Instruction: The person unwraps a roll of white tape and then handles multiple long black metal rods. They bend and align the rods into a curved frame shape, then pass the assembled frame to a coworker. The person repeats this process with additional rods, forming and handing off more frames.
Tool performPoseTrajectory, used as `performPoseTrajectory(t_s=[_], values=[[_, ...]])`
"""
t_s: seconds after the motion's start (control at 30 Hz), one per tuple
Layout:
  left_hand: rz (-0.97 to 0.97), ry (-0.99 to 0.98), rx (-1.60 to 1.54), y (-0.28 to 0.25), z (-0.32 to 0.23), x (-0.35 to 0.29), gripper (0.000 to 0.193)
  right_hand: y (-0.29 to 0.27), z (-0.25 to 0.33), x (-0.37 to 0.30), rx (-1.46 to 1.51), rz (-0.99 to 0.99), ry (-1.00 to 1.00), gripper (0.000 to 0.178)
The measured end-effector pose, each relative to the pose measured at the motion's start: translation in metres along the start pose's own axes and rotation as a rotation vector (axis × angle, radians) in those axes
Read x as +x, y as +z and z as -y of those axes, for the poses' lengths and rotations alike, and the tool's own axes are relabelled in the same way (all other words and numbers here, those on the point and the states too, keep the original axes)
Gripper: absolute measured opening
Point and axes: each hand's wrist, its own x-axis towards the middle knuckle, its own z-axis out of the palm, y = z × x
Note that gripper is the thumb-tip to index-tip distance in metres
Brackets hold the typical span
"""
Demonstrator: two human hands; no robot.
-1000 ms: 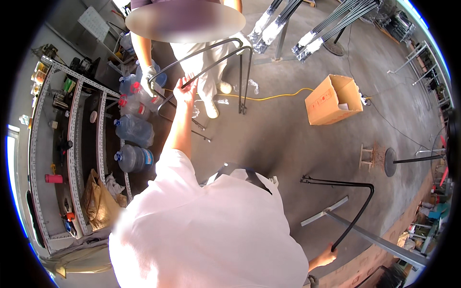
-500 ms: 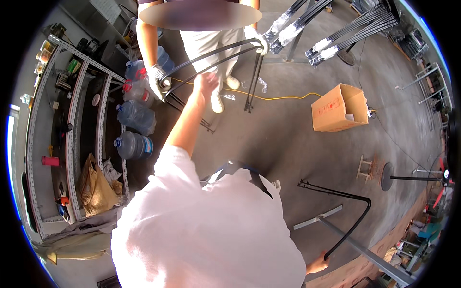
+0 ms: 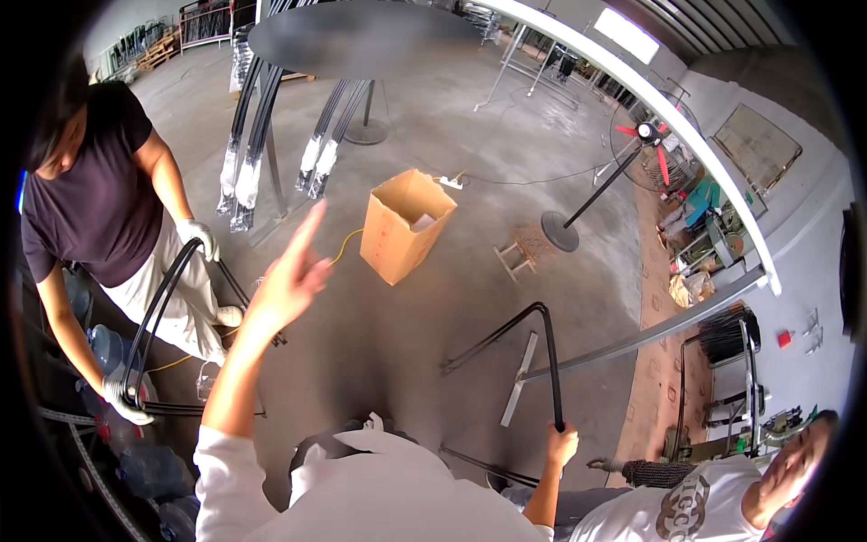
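Observation:
My left hand point(image 3: 291, 278) is raised in front of me, its index finger stretched out and the other fingers partly apart. Nothing is in it. Low on the right, my right hand point(image 3: 562, 443) is wrapped round a bent black metal tube frame point(image 3: 549, 361). This frame rises from my fist, bends at the top and slopes down to the left. On my left a person in a dark shirt point(image 3: 99, 190) holds similar black bent tubes point(image 3: 161, 298) with both gloved hands.
An open cardboard box point(image 3: 397, 239) stands ahead on the concrete floor, near a small wooden stool point(image 3: 519, 257) and a pedestal fan point(image 3: 646, 135). Tubes with plastic-wrapped ends point(image 3: 248, 172) hang from a rack. Another person point(image 3: 695, 501) is at the lower right, beyond a grey metal beam point(image 3: 650, 339).
My view has swung to the right. My left hand has come away from the tubes the person in the dark shirt holds and now points forward. My right hand still grips its frame.

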Motion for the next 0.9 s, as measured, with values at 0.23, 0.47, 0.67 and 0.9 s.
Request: performPoseTrajectory(t_s=[0.23, 0.47, 0.67, 0.9], values=[[0.172, 0.354, 0.091, 0.042, -0.058, 0.014, 0.060, 0.000, -0.017, -0.005, -0.058, 0.034, -0.112, 0.031], [0.023, 0.052, 0.319, 0.024, 0.098, 0.013, 0.045, -0.002, -0.023, -0.011, -0.101, 0.076, -0.155, 0.037], [-0.290, -0.476, 0.719, -0.070, 0.218, -0.032, 0.048, -0.010, -0.012, -0.001, -0.100, 0.114, -0.137, 0.042], [-0.763, -0.673, 1.123, -0.163, 0.281, -0.073, 0.069, 0.017, -0.081, 0.033, -0.154, 0.182, -0.243, 0.030]])
